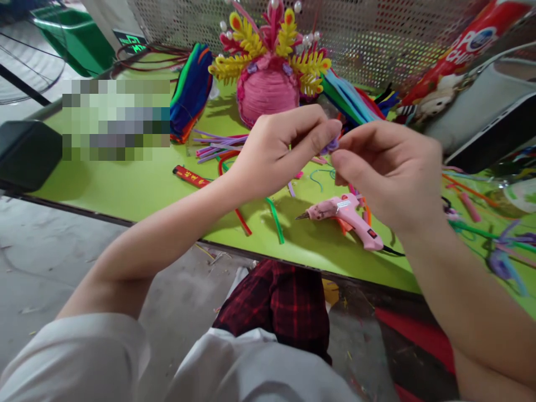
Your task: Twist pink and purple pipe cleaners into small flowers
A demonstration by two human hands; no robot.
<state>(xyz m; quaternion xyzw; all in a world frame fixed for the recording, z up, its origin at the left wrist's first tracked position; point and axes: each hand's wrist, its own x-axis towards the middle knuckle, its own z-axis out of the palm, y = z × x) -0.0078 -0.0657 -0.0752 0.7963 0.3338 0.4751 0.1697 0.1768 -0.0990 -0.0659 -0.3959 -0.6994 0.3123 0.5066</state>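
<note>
Above the table, my left hand (pixel 288 145) and my right hand (pixel 385 167) come together with fingertips pinched. Between them is a small purple pipe-cleaner piece (pixel 330 146), mostly covered by the fingers, so its full shape is hidden. Under the hands a pink hot glue gun (pixel 343 212) lies on its side, nozzle to the left. A green pipe cleaner (pixel 275 220) and a red pipe cleaner (pixel 243 222) lie left of it. Behind the hands stands a pink headdress (pixel 268 86) with yellow and pink pipe-cleaner sprays and white pearls.
Purple pipe cleaners (pixel 215 146) and a red-handled tool (pixel 190 176) lie on the green table (pixel 146 195). Pipe-cleaner bundles (pixel 191 92) stand behind. A red chip can (pixel 469 47) leans at back right near a dark-screened device (pixel 494 131). A black box (pixel 29 153) sits at left.
</note>
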